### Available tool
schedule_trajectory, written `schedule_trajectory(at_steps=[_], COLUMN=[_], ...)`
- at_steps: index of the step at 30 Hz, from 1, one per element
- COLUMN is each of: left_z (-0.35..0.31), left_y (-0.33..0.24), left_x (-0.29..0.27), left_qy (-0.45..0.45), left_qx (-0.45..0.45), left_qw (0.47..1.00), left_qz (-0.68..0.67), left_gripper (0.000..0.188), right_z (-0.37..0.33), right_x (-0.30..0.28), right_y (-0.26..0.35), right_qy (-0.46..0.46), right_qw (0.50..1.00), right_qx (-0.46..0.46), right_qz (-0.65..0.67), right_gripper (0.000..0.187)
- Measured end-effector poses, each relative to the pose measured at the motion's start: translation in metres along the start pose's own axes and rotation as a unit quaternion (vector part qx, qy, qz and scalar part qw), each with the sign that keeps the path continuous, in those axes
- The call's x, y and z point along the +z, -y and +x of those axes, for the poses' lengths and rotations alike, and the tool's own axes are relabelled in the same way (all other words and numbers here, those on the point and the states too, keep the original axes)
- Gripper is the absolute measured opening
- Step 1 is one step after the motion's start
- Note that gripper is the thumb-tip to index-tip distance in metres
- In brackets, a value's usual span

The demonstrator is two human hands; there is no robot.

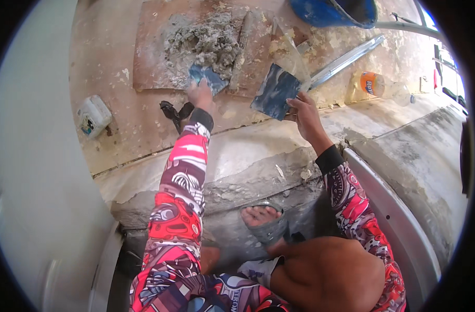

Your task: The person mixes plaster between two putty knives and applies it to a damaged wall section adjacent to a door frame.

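Note:
My left hand [200, 96] is closed on a small flat blue scraper plate [212, 80], smeared with grey. Its far edge meets the near side of a heap of lumpy grey mortar [209, 41]. The heap lies on a reddish-brown board [149, 65]. In my right hand [306, 115] is a dark blue, roughly square flat plate [275, 92], also smeared. The thumb lies on its near right corner, and the plate is held right of the board, apart from the mortar. Fingers of both hands are partly hidden.
A blue bucket [326, 14] stands at the far right, near a metal channel [346, 61] and a plastic bottle with an orange label [372, 84]. A white jug [94, 116] and black crumpled item [171, 114] lie left. A rough concrete step edge [237, 187] runs across before my foot.

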State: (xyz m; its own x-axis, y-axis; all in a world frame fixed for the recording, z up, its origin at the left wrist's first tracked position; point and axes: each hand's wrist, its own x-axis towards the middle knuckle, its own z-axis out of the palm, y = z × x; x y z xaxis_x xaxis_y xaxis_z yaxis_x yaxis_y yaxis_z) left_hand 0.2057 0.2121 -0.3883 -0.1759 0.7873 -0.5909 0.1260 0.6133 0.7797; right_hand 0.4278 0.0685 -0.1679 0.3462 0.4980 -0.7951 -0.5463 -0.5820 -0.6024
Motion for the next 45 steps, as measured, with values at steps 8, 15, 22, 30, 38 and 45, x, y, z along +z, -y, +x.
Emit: schedule_trajectory(at_steps=[8, 15, 22, 30, 38, 45], left_z=[-0.003, -0.033, -0.056, -0.127, -0.144, -0.150], left_y=[-0.009, -0.034, -0.115, -0.236, -0.281, -0.278], left_x=[0.012, 0.006, -0.026, -0.089, -0.106, -0.102], left_qy=[0.053, 0.165, 0.250, 0.242, 0.252, 0.224], left_qx=[-0.099, -0.140, -0.074, 0.393, 0.662, 0.679], left_qw=[0.968, 0.914, 0.921, 0.881, 0.672, 0.637], left_qz=[-0.223, -0.342, -0.289, 0.104, 0.217, 0.287], left_gripper=[0.038, 0.014, 0.013, 0.027, 0.058, 0.059], right_z=[0.011, 0.014, 0.020, 0.024, -0.004, -0.033], right_x=[-0.010, -0.018, 0.006, 0.076, 0.085, 0.095], right_y=[-0.018, -0.008, 0.002, 0.028, 0.047, 0.066], right_qy=[0.007, 0.003, 0.020, 0.206, 0.364, 0.277], right_qw=[1.000, 1.000, 1.000, 0.961, 0.891, 0.918], right_qx=[0.012, -0.006, -0.017, 0.010, 0.008, -0.060], right_qz=[-0.013, -0.006, 0.007, 0.183, 0.272, 0.279], right_gripper=[0.017, 0.020, 0.018, 0.022, 0.048, 0.029])
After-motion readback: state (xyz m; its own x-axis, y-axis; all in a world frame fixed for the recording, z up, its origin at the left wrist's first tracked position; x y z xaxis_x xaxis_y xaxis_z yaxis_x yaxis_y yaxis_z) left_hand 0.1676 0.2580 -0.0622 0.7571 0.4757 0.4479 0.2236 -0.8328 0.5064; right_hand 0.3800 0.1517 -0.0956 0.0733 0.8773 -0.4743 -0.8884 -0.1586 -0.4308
